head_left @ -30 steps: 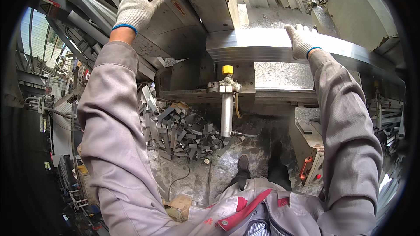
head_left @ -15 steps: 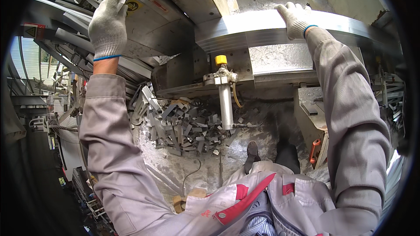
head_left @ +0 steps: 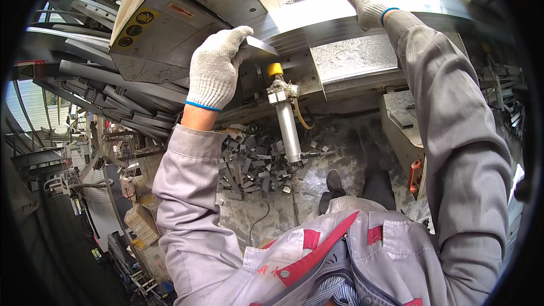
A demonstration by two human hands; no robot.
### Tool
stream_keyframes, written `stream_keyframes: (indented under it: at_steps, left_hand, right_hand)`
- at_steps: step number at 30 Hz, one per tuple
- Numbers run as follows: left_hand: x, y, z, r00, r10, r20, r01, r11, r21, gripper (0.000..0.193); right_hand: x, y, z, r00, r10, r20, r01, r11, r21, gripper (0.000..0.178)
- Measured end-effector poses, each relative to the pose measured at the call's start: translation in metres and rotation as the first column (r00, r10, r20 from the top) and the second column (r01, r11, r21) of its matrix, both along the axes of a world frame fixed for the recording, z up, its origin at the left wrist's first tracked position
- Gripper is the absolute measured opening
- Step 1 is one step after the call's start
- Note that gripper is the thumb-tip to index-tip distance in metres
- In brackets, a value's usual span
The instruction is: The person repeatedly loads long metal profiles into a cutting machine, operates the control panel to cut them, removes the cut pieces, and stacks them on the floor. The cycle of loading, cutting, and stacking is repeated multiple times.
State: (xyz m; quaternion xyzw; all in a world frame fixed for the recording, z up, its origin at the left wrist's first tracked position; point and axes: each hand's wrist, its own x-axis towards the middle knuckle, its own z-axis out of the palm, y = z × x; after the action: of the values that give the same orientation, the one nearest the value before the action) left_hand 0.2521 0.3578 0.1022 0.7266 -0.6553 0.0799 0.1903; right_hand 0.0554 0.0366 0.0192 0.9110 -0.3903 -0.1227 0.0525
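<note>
My left hand (head_left: pixel 218 69), in a white knit glove with a blue cuff edge, pinches a short flat silvery metal strip (head_left: pixel 262 47). The strip lies close to the left end of a bundle of long, shiny metal profiles (head_left: pixel 328 16); whether they touch I cannot tell. Over the top of the bundle lies my gloved right hand (head_left: pixel 368 4), fingers curled round it. Left of the bundle stands a grey machine housing (head_left: pixel 187 20) with yellow warning stickers and a long slot. Below the strip hangs a metal cylinder (head_left: pixel 288 130) with a yellow cap (head_left: pixel 275 69).
Many small metal offcuts (head_left: pixel 249 161) are heaped on the floor below the machine. Long metal bars (head_left: pixel 107 88) are piled on the left. A box-shaped stand (head_left: pixel 403 116) with an orange handle (head_left: pixel 415 174) is at the right. A hose (head_left: pixel 301 116) loops beside the cylinder.
My left hand has come right and down from the housing's left side to the profiles' left end, still with a strip. My right hand stays on the profiles. The view has shifted slightly.
</note>
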Motion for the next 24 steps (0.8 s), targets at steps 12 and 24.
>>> stream_keyframes:
  at_steps: [12, 24]
  left_hand:
    - [0.007, -0.033, -0.069, 0.999, 0.022, 0.04, -0.026, 0.996, 0.086, 0.045]
    - [0.014, -0.033, -0.083, 0.998, 0.031, -0.047, -0.034, 0.997, -0.064, 0.058]
  right_hand:
    - [0.002, -0.003, 0.0, 1.0, 0.004, -0.001, -0.004, 1.0, 0.029, 0.126]
    - [0.001, -0.001, 0.003, 1.0, -0.013, 0.0, 0.013, 0.999, 0.049, 0.125]
